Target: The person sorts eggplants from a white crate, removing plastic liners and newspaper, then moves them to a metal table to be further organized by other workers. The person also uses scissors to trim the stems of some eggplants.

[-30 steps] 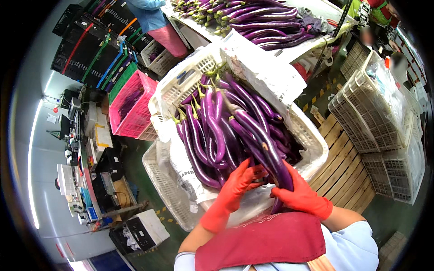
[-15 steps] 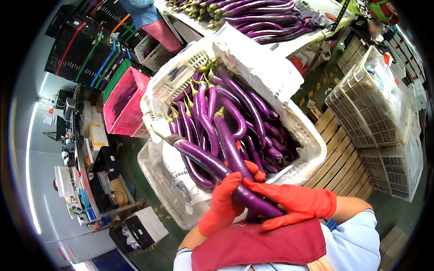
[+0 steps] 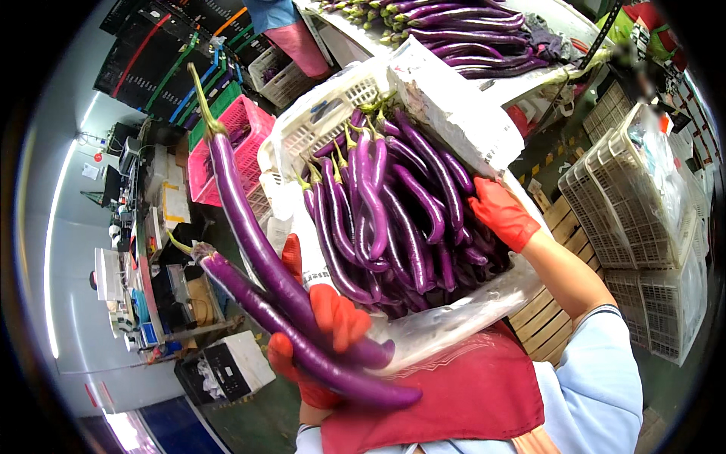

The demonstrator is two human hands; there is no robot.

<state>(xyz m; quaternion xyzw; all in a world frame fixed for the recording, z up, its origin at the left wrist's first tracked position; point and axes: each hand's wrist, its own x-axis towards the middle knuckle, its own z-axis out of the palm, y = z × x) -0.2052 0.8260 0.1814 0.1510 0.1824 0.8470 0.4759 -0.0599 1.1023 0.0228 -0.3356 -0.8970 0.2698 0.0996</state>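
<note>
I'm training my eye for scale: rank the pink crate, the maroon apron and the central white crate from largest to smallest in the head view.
Central white crate
Maroon apron
Pink crate, partly hidden

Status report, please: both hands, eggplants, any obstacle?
Left hand: holding two eggplants. Right hand: at right side of crate, grip unclear. White flap close beside it.

Pink crate (image 3: pixel 262 127) left; stacked pale crates (image 3: pixel 605 200) right.

Eggplants (image 3: pixel 412 219) in ctr crate (image 3: pixel 321 108); table (image 3: pixel 567 27) bhnd, pallet (image 3: pixel 569 228) R, basket (image 3: pixel 255 123) L.
</note>
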